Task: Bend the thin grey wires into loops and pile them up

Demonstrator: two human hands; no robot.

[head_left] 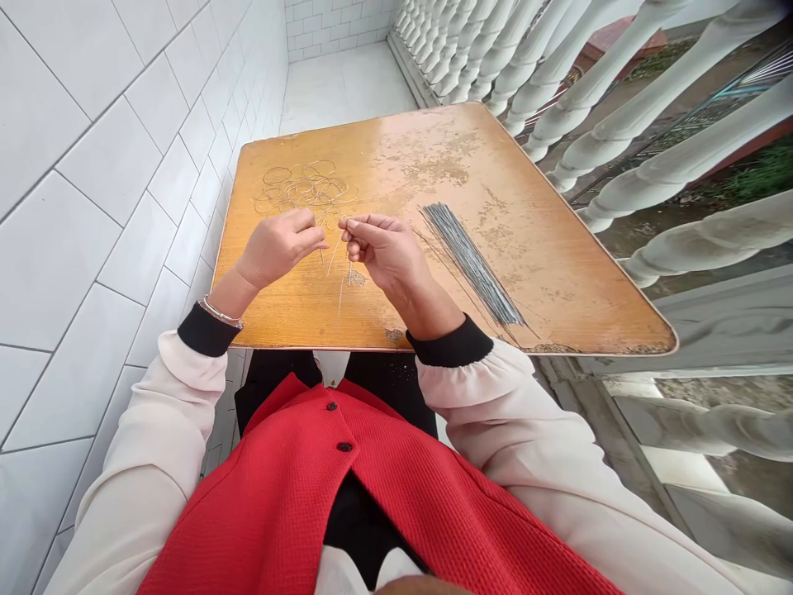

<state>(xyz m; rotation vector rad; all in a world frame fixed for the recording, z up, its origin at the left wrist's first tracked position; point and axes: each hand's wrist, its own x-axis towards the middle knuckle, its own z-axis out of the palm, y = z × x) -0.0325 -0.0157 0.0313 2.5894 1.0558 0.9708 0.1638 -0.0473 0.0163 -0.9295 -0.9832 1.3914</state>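
Head view: a person sits at a small tabletop, both hands raised over its near half.
Tiled wall (92,207): white, fills the left side of the frame from top to bottom.
Railing (619,107): pale turned posts run along the upper right and down the right edge.
Tabletop (557,273): worn orange-brown wood at the centre of the frame, its finish patchy toward the far edge.
Red vest (347,512): fills the bottom centre, worn over pale sleeves with black cuffs.
Bundle of straight wires (471,264): grey, lies flat on the tabletop right of centre, slanting from upper left to lower right, just beside the right hand.
Wire rings (306,186): a loose heap of thin loops on the tabletop, upper left of centre, just beyond the left hand.
Right hand (384,248): centre of the frame, thumb and forefinger pinched narrow on the top end of the thin wire.
Left hand (278,245): left of centre, fingers curled closed, tips pointing at the right hand; whether it grips the wire is too fine to tell.
Bracelet (220,314): thin metal band on the left wrist.
Thin wire (334,252): hangs between the two hands, slanting down toward the tabletop.
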